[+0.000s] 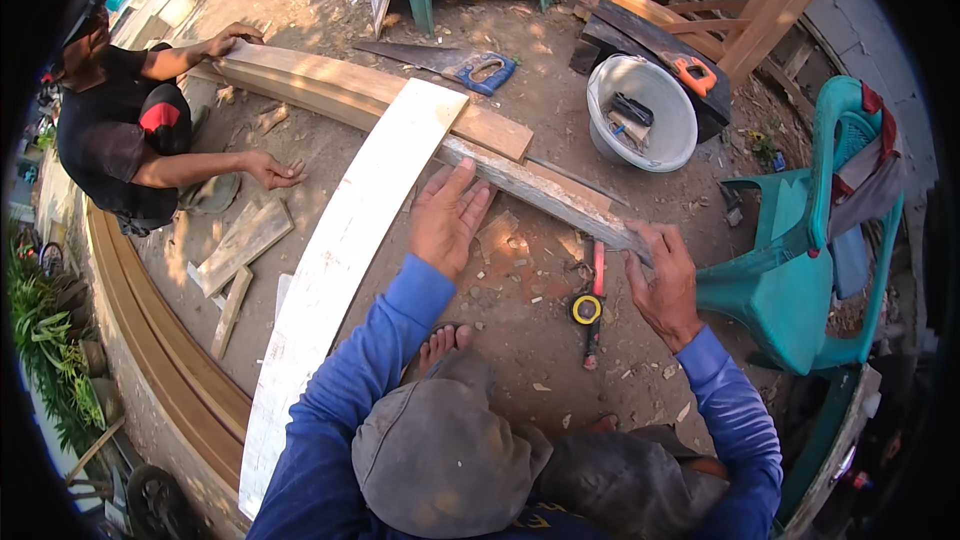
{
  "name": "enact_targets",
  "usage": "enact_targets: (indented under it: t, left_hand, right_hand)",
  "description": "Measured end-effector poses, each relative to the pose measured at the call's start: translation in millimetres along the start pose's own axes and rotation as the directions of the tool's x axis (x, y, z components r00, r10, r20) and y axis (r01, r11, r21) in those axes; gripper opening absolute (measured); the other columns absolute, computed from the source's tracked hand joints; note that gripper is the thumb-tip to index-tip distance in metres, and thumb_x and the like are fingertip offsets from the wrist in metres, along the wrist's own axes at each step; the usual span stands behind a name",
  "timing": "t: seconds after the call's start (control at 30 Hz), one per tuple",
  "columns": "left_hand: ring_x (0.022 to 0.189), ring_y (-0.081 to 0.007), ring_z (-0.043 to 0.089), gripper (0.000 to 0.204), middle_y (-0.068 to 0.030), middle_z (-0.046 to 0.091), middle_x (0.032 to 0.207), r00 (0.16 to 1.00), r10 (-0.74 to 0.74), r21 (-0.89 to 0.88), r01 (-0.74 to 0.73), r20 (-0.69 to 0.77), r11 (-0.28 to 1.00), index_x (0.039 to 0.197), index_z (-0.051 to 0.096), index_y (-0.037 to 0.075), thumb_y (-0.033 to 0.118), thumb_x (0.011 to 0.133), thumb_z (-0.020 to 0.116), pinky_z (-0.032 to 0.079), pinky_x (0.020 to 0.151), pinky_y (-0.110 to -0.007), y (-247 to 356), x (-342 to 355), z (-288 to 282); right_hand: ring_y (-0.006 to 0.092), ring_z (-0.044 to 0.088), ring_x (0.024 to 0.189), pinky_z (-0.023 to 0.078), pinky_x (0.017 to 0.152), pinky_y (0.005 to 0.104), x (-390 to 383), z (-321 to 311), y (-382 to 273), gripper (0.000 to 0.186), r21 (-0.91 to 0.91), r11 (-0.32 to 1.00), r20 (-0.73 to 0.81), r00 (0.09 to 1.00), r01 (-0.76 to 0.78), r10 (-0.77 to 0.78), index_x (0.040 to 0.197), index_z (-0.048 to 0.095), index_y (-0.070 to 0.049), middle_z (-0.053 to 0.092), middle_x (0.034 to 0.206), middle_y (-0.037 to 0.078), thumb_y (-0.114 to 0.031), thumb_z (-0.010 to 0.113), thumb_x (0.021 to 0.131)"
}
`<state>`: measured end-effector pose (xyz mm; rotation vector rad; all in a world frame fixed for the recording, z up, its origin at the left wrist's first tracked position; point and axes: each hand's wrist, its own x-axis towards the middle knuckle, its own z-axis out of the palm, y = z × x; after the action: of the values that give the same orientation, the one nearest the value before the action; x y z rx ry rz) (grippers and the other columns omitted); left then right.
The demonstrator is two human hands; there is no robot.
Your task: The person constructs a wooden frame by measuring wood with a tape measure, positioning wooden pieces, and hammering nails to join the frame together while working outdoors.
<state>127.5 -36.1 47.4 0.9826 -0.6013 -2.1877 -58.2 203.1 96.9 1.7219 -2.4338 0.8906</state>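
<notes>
A weathered grey plank (545, 190) lies across the front, its left end by a stack of brown timber beams (330, 80). My right hand (665, 285) grips its right end, thumb and fingers around the edge. At the plank's left part, my left hand (450, 220) has its thumb against the near edge, with the fingertips partly hidden under it. A long pale board (350, 200) slants from the beams down beside my left arm. On the far left, a co-worker (125, 125) crouches, one hand on the beams' far end, the other held out with the palm up.
A blue-handled saw (480, 72) lies behind the beams. An orange-handled saw (692, 75) rests by a white bucket (640, 115). Green plastic chairs (790, 270) stand at right. A yellow-black tape measure (586, 309) and a red-handled tool (599, 265) lie on the ground. Wood offcuts (245, 245) lie left.
</notes>
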Motion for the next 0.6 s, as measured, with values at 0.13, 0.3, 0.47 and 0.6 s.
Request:
enact_targets:
  t: [0.13,0.3,0.47,0.6]
  left_hand:
    - [0.103,-0.0171,0.064,0.029,-0.0044,0.064,0.115,0.999,0.018,-0.010,-0.019,-0.049,1.000,0.121,0.063,0.004,0.020,0.098,0.072,0.056,0.091,-0.030,-0.1,-1.5,7.4]
    - [0.106,-0.0168,0.062,0.030,-0.0039,0.064,0.116,0.994,0.047,0.022,-0.045,-0.094,0.999,0.120,0.063,0.004,0.020,0.097,0.073,0.056,0.091,-0.030,-2.1,-0.5,14.9]
    - [0.110,-0.0251,0.062,0.039,-0.0080,0.060,0.122,0.993,0.028,0.068,-0.020,-0.119,0.998,0.124,0.057,0.003,0.022,0.096,0.075,0.055,0.097,-0.037,0.8,-19.1,28.5]
    - [0.117,-0.0272,0.061,0.040,-0.0080,0.059,0.122,0.992,0.036,0.055,-0.030,-0.125,0.998,0.124,0.055,0.003,0.024,0.096,0.075,0.055,0.100,-0.038,-6.5,-2.5,19.3]
  right_hand:
    - [0.0352,0.065,0.095,0.052,0.082,0.0417,7.7,-11.6,-2.7,0.042,0.068,0.997,-0.031,0.999,-0.030,0.032,0.124,0.064,-0.006,0.062,0.105,0.016,0.000,0.074,0.083]
    - [0.0351,0.065,0.097,0.052,0.083,0.0410,17.3,-17.2,-1.6,0.044,0.036,0.999,-0.102,0.995,0.009,-0.006,0.123,0.063,-0.004,0.063,0.108,0.016,0.002,0.076,0.081]
    - [0.0344,0.065,0.097,0.052,0.084,0.0403,13.3,-16.0,6.9,0.043,0.036,0.998,-0.056,0.997,0.049,-0.047,0.120,0.064,-0.003,0.064,0.109,0.016,0.003,0.077,0.079]
    - [0.0335,0.065,0.097,0.052,0.083,0.0400,6.9,-10.5,14.6,0.041,0.054,0.998,-0.013,0.999,0.032,-0.031,0.118,0.064,-0.003,0.064,0.108,0.015,0.003,0.077,0.079]
